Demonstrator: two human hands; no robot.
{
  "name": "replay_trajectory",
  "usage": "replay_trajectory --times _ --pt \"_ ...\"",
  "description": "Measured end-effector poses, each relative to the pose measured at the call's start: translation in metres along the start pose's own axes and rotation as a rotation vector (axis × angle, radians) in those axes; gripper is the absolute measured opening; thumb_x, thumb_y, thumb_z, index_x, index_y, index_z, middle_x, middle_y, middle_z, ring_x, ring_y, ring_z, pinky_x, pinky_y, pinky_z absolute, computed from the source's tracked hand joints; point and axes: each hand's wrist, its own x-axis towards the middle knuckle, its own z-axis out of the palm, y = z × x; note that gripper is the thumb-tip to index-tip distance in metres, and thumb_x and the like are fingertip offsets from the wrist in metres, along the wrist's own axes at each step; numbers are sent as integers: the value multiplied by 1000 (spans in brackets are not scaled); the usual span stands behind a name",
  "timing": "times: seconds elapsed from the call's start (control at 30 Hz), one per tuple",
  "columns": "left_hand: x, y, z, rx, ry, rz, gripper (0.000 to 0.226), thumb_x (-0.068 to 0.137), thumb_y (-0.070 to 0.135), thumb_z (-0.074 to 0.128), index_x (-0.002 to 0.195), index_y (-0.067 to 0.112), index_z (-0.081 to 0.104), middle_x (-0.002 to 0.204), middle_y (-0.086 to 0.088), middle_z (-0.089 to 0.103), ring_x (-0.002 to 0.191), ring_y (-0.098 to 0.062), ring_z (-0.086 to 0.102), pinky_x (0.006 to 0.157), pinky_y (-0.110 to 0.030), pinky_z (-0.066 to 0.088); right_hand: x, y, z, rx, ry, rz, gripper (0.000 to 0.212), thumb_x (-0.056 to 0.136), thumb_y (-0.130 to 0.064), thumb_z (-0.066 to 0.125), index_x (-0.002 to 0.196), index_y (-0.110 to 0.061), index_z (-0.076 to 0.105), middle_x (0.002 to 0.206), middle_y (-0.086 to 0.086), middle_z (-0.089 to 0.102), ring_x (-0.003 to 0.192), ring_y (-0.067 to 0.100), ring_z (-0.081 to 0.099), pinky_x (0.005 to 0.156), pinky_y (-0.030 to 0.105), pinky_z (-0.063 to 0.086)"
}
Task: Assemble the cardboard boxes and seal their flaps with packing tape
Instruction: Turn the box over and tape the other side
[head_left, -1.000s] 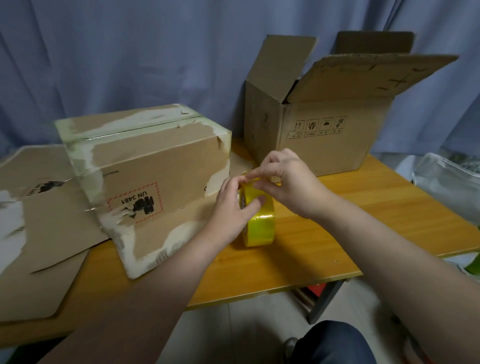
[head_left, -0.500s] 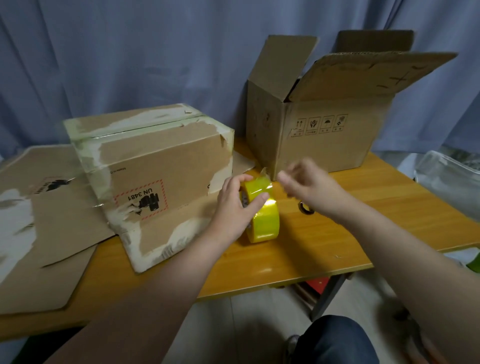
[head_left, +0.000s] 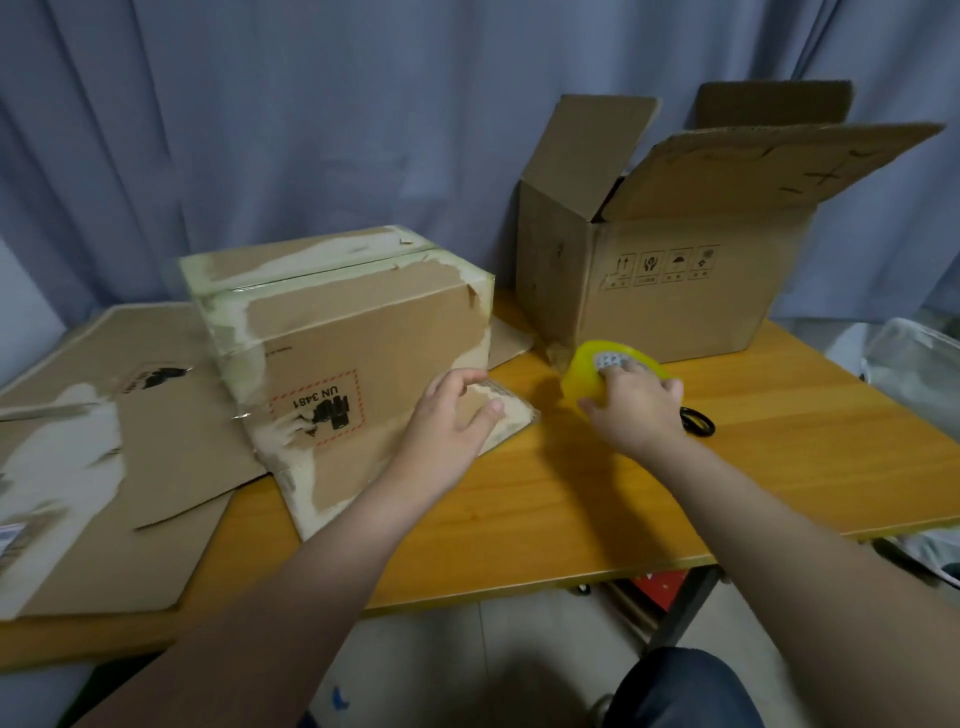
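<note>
Yellow packing tape roll (head_left: 587, 374) sits in the right hand (head_left: 636, 410), whose fingers (head_left: 670, 387) curl over its rim, just in front of the open box (head_left: 670, 296) on the wooden table (head_left: 779, 452). The left hand (head_left: 452, 415) has its fingers (head_left: 457, 379) spread loosely, holding nothing, over the splayed flap (head_left: 511, 413) of the taped box (head_left: 363, 332); whether they touch it is unclear. Flattened cardboard (head_left: 104, 415) lies to the left, and a small black ring (head_left: 698, 422) lies beside the right hand. Torn, whitish patches scar the taped box.
</note>
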Motion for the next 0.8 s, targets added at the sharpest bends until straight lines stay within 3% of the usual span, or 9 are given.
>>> replay_trajectory --times 0.13,0.23,0.3,0.37,0.43,0.5,0.57,0.67,0.8 --pt "-11 0 -25 238 16 131 30 96 32 51 126 25 52 129 12 43 123 -5 37 92 -15 24 5 0 11 -123 -125 67 35 96 -30 47 126 -13 52 139 10 44 129 28 38 108 42 22" --pt "-22 -5 -56 395 83 243 27 97 29 50 122 22 56 132 9 45 123 -6 33 96 -17 21 1 -33 10 -94 -101 56 50 95 -22 44 143 -10 35 151 15 28 139 32 24 115 45 14" --pt "-30 -10 -79 458 155 306 28 96 31 47 116 18 61 129 3 51 121 -12 37 100 -25 24 -7 -74 5 140 51 -119 63 95 -28 49 150 -14 22 155 15 19 142 32 19 115 44 16" --pt "-37 -19 -105 510 223 356 31 94 29 42 112 14 63 127 -3 55 120 -17 41 103 -29 28 -21 -123 -8 498 129 -357 61 94 -29 53 149 -20 26 154 13 22 141 29 23 114 39 21" --pt "-41 -29 -132 578 270 366 30 91 15 41 112 13 63 127 -8 55 120 -23 43 106 -36 32 -33 -169 -22 754 104 -471 53 96 -31 51 145 -24 35 152 11 26 140 28 24 113 36 21" --pt "-39 -37 -161 684 302 355 39 85 8 36 116 14 59 129 -11 53 120 -31 46 101 -50 38 -41 -203 -33 884 28 -457 47 98 -34 47 144 -27 38 153 11 22 142 27 16 113 36 19" --pt "-34 -49 -189 798 308 330 46 82 2 39 123 14 55 136 -12 48 122 -37 46 98 -54 39 -40 -225 -36 894 -6 -412 45 99 -38 43 144 -30 39 157 11 13 144 26 5 114 41 14" --pt "-17 -77 -220 967 240 324 80 67 -22 57 136 17 43 144 -10 41 129 -35 41 101 -53 39 -28 -244 -33 793 -3 -357 44 100 -43 36 144 -36 39 160 6 3 146 29 -6 115 57 5" --pt "12 -101 -238 1076 33 420 81 71 5 78 142 19 41 147 -5 42 136 -26 37 113 -43 21 -12 -255 -17 718 -28 -356 39 101 -40 32 136 -36 49 159 2 16 146 29 -5 114 58 3"
